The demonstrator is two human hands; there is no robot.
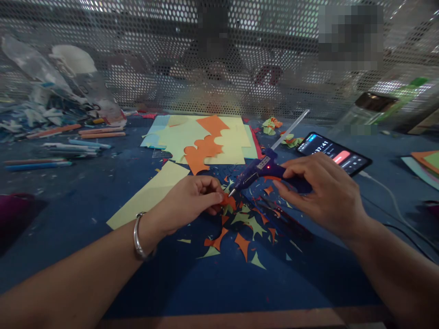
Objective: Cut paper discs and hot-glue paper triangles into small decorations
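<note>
Between the thumb and fingers of my left hand (195, 198) is a small orange paper piece (229, 200). My right hand (324, 194) grips the handle of a blue hot glue gun (255, 171), its red light lit. The metal nozzle points down to the left and meets or almost touches the orange paper. A clear glue stick (291, 129) juts from the gun's back end. Under both hands lie several orange and pale green paper scraps (254, 226). Dark scissors (284, 217) rest below the glue gun, partly in shadow.
Stacked pale yellow sheets (233, 153) with a cut orange sheet (207, 148) lie ahead. Small paper flowers (269, 127) sit near the perforated metal panel (164, 68). A phone (334, 153) with a cable is beyond my right hand. Pens (103, 132) and rolled paper pieces (44, 112) crowd the left.
</note>
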